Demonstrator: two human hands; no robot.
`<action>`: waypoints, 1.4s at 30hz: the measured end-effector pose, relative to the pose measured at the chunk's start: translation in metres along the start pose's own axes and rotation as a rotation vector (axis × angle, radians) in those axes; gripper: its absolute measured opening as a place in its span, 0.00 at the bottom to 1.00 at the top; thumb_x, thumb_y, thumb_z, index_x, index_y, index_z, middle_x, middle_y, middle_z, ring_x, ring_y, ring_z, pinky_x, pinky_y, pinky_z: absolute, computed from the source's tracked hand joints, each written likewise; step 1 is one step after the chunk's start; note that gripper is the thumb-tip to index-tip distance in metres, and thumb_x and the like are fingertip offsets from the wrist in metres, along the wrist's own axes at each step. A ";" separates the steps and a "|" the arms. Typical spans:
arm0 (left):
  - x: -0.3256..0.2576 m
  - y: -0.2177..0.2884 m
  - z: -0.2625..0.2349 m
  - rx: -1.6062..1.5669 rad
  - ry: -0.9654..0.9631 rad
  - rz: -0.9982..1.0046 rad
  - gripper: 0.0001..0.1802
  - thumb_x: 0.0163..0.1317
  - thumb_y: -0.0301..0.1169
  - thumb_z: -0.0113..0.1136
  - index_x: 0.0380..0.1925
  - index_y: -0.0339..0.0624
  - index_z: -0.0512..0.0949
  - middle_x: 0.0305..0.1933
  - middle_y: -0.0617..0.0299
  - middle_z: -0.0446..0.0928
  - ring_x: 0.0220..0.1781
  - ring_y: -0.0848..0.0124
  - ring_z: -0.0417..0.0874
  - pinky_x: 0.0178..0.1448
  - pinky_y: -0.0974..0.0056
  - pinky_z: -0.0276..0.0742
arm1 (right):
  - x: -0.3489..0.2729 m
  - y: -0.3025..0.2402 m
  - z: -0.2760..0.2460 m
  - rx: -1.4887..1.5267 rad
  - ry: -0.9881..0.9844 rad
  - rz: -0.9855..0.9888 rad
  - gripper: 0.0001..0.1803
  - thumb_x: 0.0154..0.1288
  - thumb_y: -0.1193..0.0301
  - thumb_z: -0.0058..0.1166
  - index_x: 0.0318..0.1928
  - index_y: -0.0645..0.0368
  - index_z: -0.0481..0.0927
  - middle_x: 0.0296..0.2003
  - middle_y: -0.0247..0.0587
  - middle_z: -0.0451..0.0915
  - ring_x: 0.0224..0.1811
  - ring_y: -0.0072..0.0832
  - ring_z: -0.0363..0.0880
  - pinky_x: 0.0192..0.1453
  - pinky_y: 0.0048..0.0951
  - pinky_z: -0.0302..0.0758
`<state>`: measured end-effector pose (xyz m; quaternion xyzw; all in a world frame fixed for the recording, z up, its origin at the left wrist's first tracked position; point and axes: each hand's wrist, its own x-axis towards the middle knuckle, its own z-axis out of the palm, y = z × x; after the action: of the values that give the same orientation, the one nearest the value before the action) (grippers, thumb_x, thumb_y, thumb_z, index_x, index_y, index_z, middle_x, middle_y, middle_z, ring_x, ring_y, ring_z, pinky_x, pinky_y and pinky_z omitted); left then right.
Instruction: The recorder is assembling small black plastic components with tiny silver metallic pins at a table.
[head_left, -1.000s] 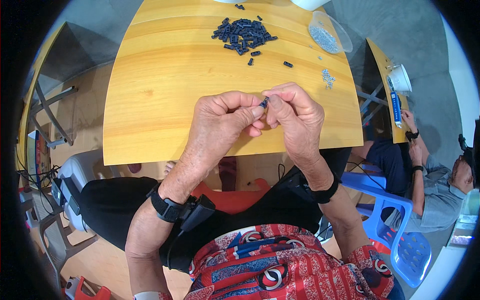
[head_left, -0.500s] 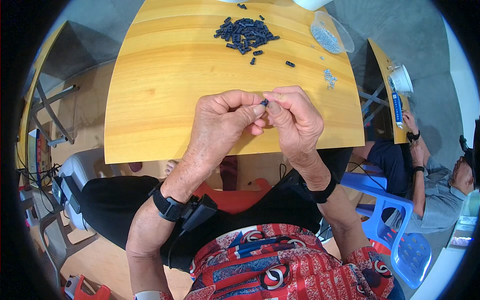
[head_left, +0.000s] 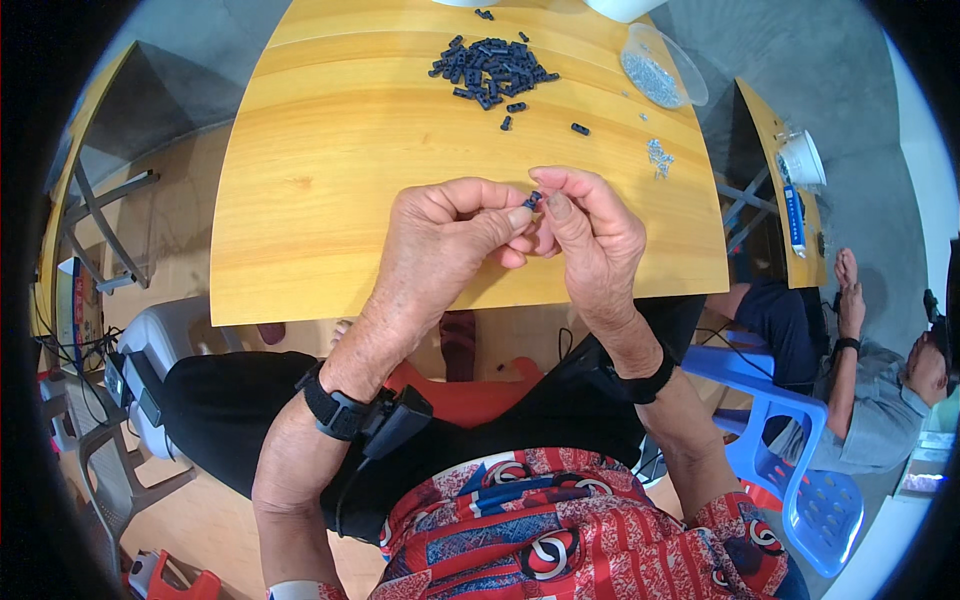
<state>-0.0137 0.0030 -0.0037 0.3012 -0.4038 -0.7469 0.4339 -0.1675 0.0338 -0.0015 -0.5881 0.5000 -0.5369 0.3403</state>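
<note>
Hands (head_left: 520, 235) steady w/ small black part (head_left: 534, 199); clear tub (head_left: 662, 68) w/ silver bits.

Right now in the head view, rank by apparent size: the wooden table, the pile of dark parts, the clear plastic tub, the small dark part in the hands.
1. wooden table
2. pile of dark parts
3. clear plastic tub, close to the pile, unsure
4. small dark part pinched by left hand and right hand

A clear plastic tub (head_left: 664, 66) sits at the table's far right corner; a white tub (head_left: 803, 160) stands on the neighbouring table.
</note>
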 end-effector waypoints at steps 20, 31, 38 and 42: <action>0.000 0.000 -0.002 0.033 -0.008 -0.037 0.06 0.59 0.23 0.60 0.35 0.32 0.80 0.29 0.57 0.81 0.27 0.74 0.80 0.34 0.72 0.78 | 0.001 -0.010 -0.007 -0.389 -0.056 -0.225 0.13 0.58 0.73 0.61 0.42 0.64 0.76 0.37 0.42 0.76 0.34 0.24 0.79 0.33 0.24 0.78; 0.002 0.001 0.001 0.162 -0.001 -0.043 0.05 0.57 0.22 0.60 0.32 0.32 0.82 0.29 0.62 0.81 0.30 0.81 0.78 0.38 0.75 0.75 | 0.011 -0.023 -0.022 -0.969 -0.235 -0.719 0.18 0.46 0.69 0.65 0.37 0.61 0.74 0.33 0.40 0.72 0.28 0.32 0.77 0.30 0.27 0.76; 0.003 0.001 0.003 0.181 -0.005 -0.074 0.06 0.59 0.23 0.58 0.33 0.32 0.82 0.29 0.62 0.81 0.31 0.80 0.78 0.36 0.75 0.75 | 0.020 -0.023 -0.028 -1.072 -0.318 -0.827 0.13 0.49 0.68 0.61 0.29 0.59 0.70 0.25 0.38 0.65 0.22 0.28 0.74 0.24 0.27 0.74; -0.001 0.013 0.011 0.138 -0.097 -0.178 0.10 0.64 0.27 0.54 0.35 0.32 0.81 0.30 0.60 0.81 0.30 0.77 0.80 0.37 0.73 0.77 | 0.023 -0.026 -0.032 -1.051 -0.313 -0.855 0.13 0.50 0.68 0.61 0.29 0.59 0.70 0.25 0.38 0.65 0.22 0.28 0.74 0.24 0.26 0.74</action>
<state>-0.0171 0.0036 0.0135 0.3284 -0.4464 -0.7668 0.3240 -0.1947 0.0231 0.0357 -0.8907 0.3633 -0.2193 -0.1628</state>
